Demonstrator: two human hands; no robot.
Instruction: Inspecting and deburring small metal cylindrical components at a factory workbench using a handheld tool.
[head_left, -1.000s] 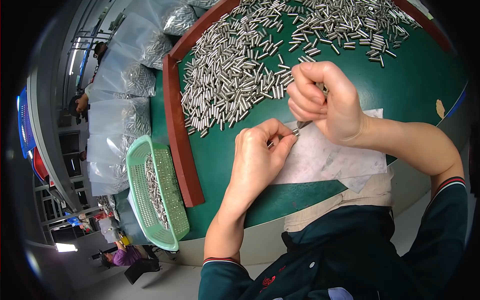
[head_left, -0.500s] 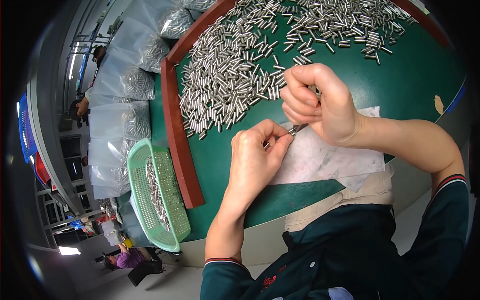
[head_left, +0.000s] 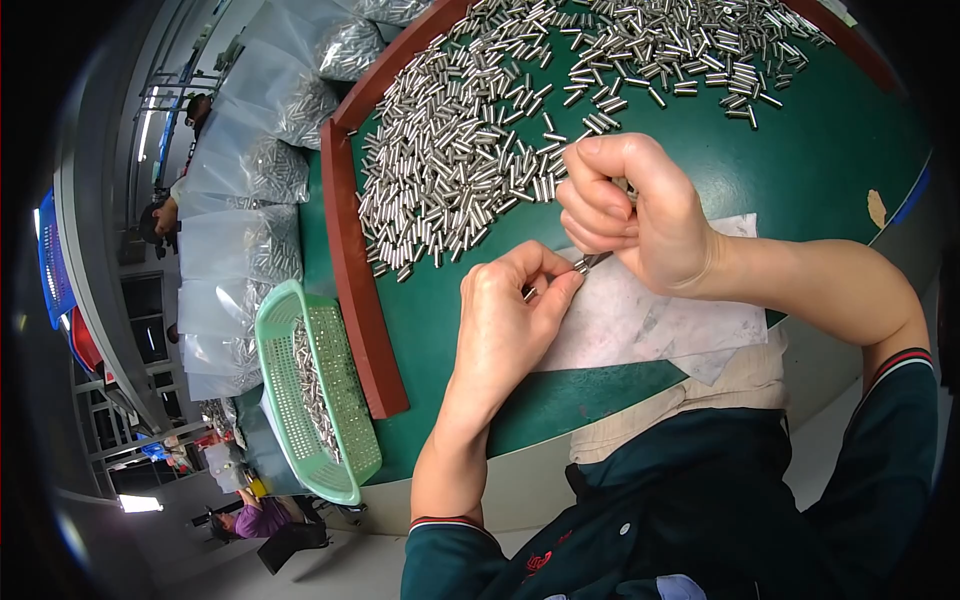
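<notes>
Between the thumb and fingertips of my left hand point(head_left: 503, 318) is a small shiny metal cylinder point(head_left: 582, 267). Another bit of metal shows in the curl of that hand. My right hand point(head_left: 645, 215) is closed in a fist just above and to the right, around a thin metal tool point(head_left: 596, 259) whose tip meets the cylinder's end; the rest of the tool is hidden by the fingers. Under both hands lies a stained whitish cloth point(head_left: 650, 315) at the table's near edge. Beyond them spreads a big heap of similar metal cylinders point(head_left: 440, 165) on the green table point(head_left: 820, 160).
A red-brown raised border point(head_left: 350, 265) bounds the heap on the left. Outside it stand a light green plastic basket point(head_left: 268, 345) with cylinders inside and a row of clear plastic bags point(head_left: 275, 170) of metal parts. A person in purple point(head_left: 262, 518) is at the far lower left.
Both hands keep their grips on the cylinder and the tool. My right hand has shifted very slightly, down and to the left; otherwise the scene looks the same.
</notes>
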